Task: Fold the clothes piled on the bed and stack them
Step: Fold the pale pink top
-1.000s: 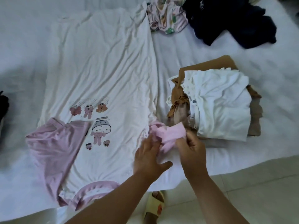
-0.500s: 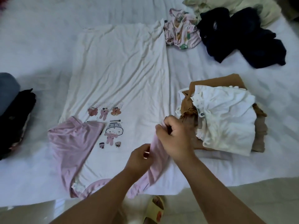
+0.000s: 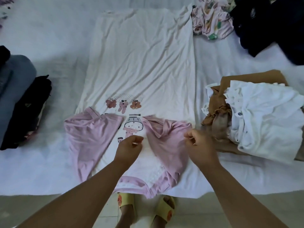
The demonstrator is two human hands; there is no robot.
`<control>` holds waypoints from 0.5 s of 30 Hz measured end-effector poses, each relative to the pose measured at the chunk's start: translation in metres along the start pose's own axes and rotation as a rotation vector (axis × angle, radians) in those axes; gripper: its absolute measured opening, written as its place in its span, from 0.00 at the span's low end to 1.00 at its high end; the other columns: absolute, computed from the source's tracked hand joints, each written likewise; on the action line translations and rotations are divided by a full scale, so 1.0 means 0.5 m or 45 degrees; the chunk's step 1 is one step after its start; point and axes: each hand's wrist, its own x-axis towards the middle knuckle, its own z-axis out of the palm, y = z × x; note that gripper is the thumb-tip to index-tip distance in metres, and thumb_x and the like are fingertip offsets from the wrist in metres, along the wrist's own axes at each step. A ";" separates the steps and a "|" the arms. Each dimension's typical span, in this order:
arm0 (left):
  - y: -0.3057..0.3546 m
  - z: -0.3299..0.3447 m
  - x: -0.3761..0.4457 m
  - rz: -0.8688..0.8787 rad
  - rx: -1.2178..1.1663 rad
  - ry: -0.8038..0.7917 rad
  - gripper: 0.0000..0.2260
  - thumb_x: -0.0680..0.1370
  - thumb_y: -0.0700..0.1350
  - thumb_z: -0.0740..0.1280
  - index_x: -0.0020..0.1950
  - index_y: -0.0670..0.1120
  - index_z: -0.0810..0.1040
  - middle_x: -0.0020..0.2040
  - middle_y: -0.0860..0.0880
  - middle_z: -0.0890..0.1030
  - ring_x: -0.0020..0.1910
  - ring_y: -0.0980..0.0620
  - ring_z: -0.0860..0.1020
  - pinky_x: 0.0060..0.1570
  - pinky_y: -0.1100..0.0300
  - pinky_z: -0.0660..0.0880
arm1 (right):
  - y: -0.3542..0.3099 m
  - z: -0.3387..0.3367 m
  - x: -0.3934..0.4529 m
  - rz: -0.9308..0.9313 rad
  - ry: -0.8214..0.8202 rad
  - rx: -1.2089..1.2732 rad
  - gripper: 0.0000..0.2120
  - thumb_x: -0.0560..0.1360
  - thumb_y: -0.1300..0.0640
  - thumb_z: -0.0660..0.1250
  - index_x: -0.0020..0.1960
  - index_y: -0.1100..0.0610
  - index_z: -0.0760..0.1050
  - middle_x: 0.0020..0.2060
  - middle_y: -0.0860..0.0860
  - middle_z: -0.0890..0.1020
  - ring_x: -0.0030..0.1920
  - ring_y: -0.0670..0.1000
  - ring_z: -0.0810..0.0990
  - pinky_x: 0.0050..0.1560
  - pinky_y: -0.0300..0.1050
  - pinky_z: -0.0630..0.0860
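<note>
White nightdress (image 3: 141,63) with pink sleeves lies spread flat on the white bed sheet (image 3: 49,38), neckline toward the near edge of the bed, hem toward the far side; cartoon bear print (image 3: 125,104) sits on the chest. Left sleeve (image 3: 88,134) is folded in over the body, right sleeve (image 3: 166,139) likewise lies across the front. Left hand (image 3: 130,145) has its fingers curled, thumb and forefinger together at the inner edge of the right sleeve; whether cloth is actually caught between them cannot be told from the head view. Right hand (image 3: 199,143) is curled the same way at the outer edge of that sleeve, by the shoulder; pinch also unclear. Just right of the right hand, touching distance from the nightdress edge: a stack of folded garments, white buttoned shirt (image 3: 266,122) on top of a tan-brown garment (image 3: 220,106). Far right corner: crumpled floral pink garment (image 3: 212,22) touching the hem corner, and beside it a dark navy garment (image 3: 266,28), unfolded. Left edge of bed: second stack, black clothing (image 3: 28,112) against a grey-blue folded piece (image 3: 16,79). Below the bed edge, tiled floor (image 3: 213,211) and two feet in yellow sandals (image 3: 164,209).
</note>
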 end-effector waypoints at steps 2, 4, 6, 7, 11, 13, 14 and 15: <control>0.025 0.012 0.024 0.186 0.199 0.068 0.14 0.75 0.38 0.66 0.59 0.48 0.78 0.53 0.54 0.76 0.47 0.55 0.77 0.41 0.67 0.73 | 0.003 0.018 0.019 -0.012 -0.040 -0.138 0.05 0.72 0.66 0.63 0.44 0.62 0.77 0.42 0.55 0.80 0.45 0.56 0.78 0.48 0.50 0.74; 0.042 0.025 0.056 0.482 0.361 0.120 0.20 0.72 0.37 0.68 0.64 0.48 0.75 0.60 0.51 0.73 0.57 0.50 0.75 0.50 0.57 0.75 | 0.005 0.033 0.040 -0.074 -0.026 -0.311 0.07 0.72 0.64 0.61 0.46 0.61 0.77 0.45 0.56 0.80 0.48 0.57 0.76 0.49 0.50 0.71; 0.060 0.036 0.091 0.624 0.533 0.082 0.28 0.71 0.37 0.68 0.71 0.49 0.69 0.70 0.48 0.67 0.68 0.47 0.67 0.63 0.52 0.69 | 0.007 0.043 0.063 -0.161 0.027 -0.420 0.15 0.70 0.65 0.59 0.54 0.60 0.77 0.52 0.56 0.79 0.53 0.59 0.74 0.53 0.50 0.69; 0.068 0.041 0.107 0.625 0.671 0.025 0.31 0.71 0.38 0.67 0.74 0.49 0.64 0.74 0.47 0.62 0.72 0.46 0.61 0.68 0.52 0.61 | 0.008 0.047 0.074 -0.181 0.031 -0.431 0.19 0.70 0.65 0.58 0.60 0.60 0.75 0.57 0.56 0.78 0.56 0.60 0.72 0.57 0.50 0.67; 0.072 0.052 0.175 0.677 0.903 -0.152 0.25 0.71 0.47 0.68 0.69 0.49 0.71 0.76 0.49 0.60 0.77 0.47 0.51 0.73 0.53 0.48 | 0.026 0.056 0.116 -0.022 -0.098 -0.489 0.26 0.73 0.63 0.59 0.71 0.57 0.65 0.66 0.55 0.71 0.69 0.57 0.63 0.66 0.49 0.60; 0.069 0.049 0.187 0.876 0.713 -0.210 0.14 0.69 0.51 0.66 0.50 0.46 0.81 0.66 0.47 0.75 0.73 0.43 0.63 0.69 0.50 0.57 | 0.037 0.056 0.131 0.015 -0.105 -0.532 0.17 0.71 0.56 0.61 0.59 0.54 0.75 0.55 0.55 0.77 0.63 0.58 0.69 0.55 0.47 0.65; 0.069 0.048 0.189 0.961 0.603 -0.250 0.11 0.68 0.53 0.65 0.42 0.47 0.80 0.58 0.47 0.80 0.68 0.43 0.71 0.65 0.51 0.62 | 0.041 0.055 0.139 -0.007 -0.065 -0.538 0.12 0.67 0.52 0.60 0.47 0.52 0.78 0.46 0.54 0.79 0.56 0.59 0.73 0.47 0.45 0.64; 0.075 0.044 0.186 0.984 0.488 -0.313 0.08 0.68 0.54 0.64 0.38 0.51 0.76 0.49 0.48 0.82 0.58 0.46 0.77 0.58 0.56 0.67 | 0.042 0.052 0.145 -0.041 -0.036 -0.493 0.08 0.64 0.50 0.59 0.36 0.51 0.75 0.36 0.51 0.77 0.49 0.60 0.74 0.43 0.44 0.62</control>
